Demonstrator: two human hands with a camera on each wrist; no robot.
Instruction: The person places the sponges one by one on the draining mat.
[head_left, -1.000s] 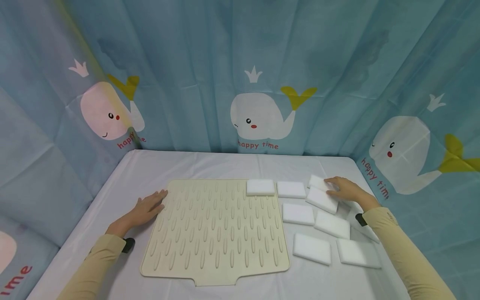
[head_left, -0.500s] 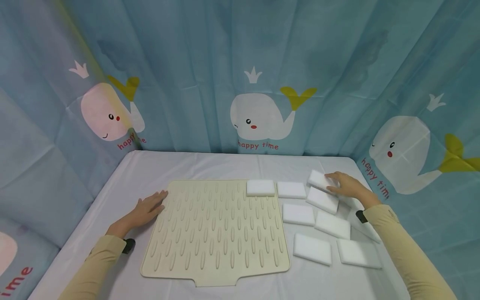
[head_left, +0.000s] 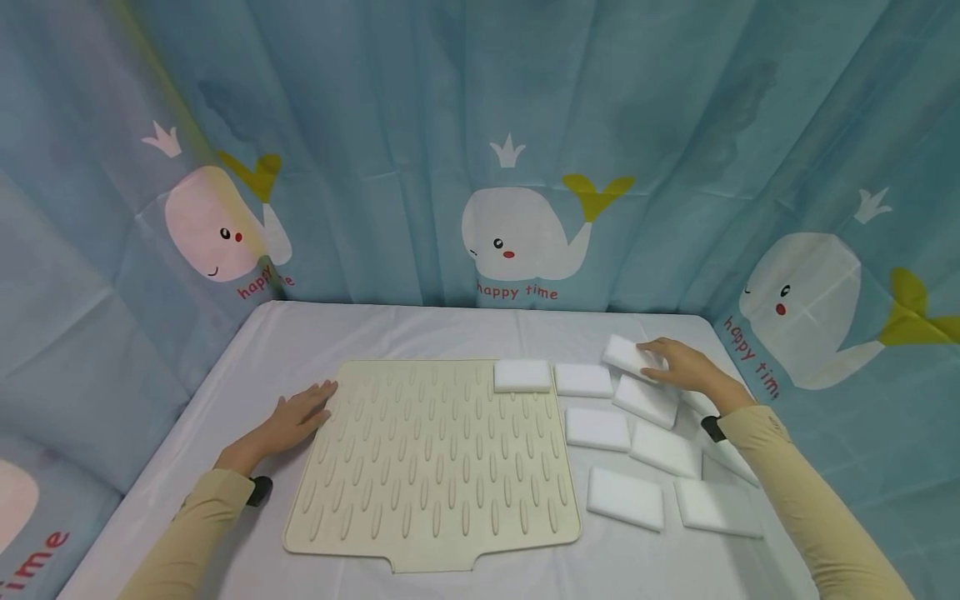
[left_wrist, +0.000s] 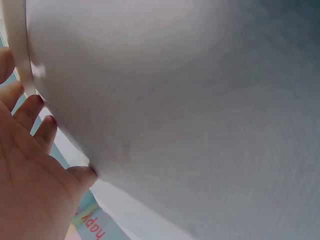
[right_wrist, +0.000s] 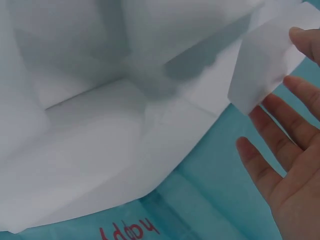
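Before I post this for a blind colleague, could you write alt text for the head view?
A person's right hand holds a white block over a white-covered table; the left hand touches the left edge of a ridged cream mat. Another block lies on the mat's far right corner, with more blocks scattered to its right.

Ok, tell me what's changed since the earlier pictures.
The right hand, on the far white block earlier, has lifted it and moved it slightly left, toward the mat, pinching it between thumb and fingers. The left hand stays at the mat's left edge; the block on the mat and the other blocks look unmoved.
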